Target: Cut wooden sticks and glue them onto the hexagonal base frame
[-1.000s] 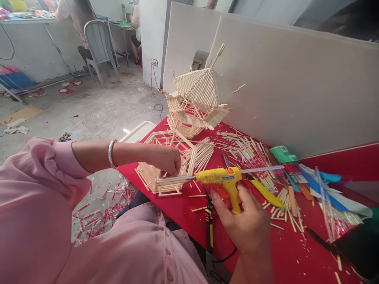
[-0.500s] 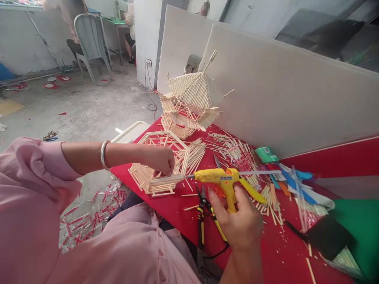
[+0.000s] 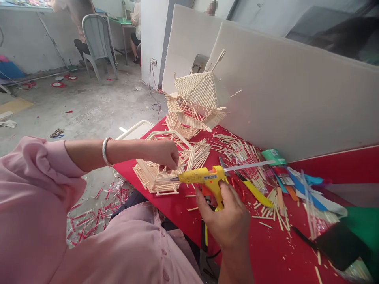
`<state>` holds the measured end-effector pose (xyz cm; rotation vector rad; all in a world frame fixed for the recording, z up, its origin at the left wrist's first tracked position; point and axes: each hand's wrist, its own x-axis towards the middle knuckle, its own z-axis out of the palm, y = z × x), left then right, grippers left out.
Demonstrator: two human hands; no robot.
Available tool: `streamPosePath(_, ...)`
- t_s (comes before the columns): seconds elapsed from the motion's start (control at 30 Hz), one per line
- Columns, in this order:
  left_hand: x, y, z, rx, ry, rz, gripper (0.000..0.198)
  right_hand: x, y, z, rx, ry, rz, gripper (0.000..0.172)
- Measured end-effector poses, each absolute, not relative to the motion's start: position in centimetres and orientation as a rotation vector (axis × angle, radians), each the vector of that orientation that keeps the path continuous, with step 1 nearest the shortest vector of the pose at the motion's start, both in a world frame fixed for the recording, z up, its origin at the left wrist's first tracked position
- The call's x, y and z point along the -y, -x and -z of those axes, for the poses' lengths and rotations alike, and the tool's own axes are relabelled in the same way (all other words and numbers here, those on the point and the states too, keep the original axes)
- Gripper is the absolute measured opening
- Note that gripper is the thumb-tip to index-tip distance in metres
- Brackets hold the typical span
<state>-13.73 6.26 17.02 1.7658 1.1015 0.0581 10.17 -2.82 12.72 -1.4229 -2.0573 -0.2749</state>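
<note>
Grey floor (image 3: pixel 109 100), scraps (image 3: pixel 67 112) on it; 1 chair (image 3: pixel 96 37) near a grey wall (image 3: pixel 25 37) — green table (image 3: pixel 124 23) beyond; pillar (image 3: pixel 151 29) with a socket (image 3: pixel 153 62); 2 white boards (image 3: pixel 272 94) behind the red table (image 3: pixel 268 252).

The left hand (image 3: pixel 166 154) partly hides the stick frame (image 3: pixel 148 173). At the tabletop (image 3: pixel 266 252)'s near edge, pliers (image 3: pixel 204 234) are mostly hidden.

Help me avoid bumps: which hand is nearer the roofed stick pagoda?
Left: the left hand is in front of the roofed stick pagoda; the right hand, holding the hot-glue gun, is farther off.
</note>
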Motion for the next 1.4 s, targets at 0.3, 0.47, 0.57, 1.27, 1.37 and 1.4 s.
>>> streamPosePath(0.3, -6.4, 14.8, -17.3, -1.141, -1.674, -0.123, 0.012, 2.8, -7.2, -13.0, 2.14, 1.357, 0.47, 0.04)
streamPosePath(0.47, -6.7, 15.0, -17.5, -1.18, -1.7, -0.089, 0.012, 2.7, -7.1, -12.9, 2.178, 1.344, 0.509, 0.032)
streamPosePath(0.57, -6.9, 15.3, -17.2, -1.166, -1.723, -0.089, 0.011, 2.6, -7.0, -12.9, 2.192, 1.334, 0.52, 0.03)
streamPosePath(1.27, -7.5, 15.9, -16.5, -1.065, -1.742, -0.081, 0.012, 2.4, -7.2, -13.0, 2.216, 1.317, 0.511, 0.025)
streamPosePath(1.37, -7.5, 16.0, -16.5, -1.087, -1.762, -0.052, 0.013, 2.4, -7.2, -12.8, 2.208, 1.307, 0.503, 0.024)
streamPosePath(1.4, -7.5, 16.0, -16.5, -1.092, -1.768, -0.043, 0.013, 2.4, -7.3, -12.8, 2.205, 1.302, 0.504, 0.024)
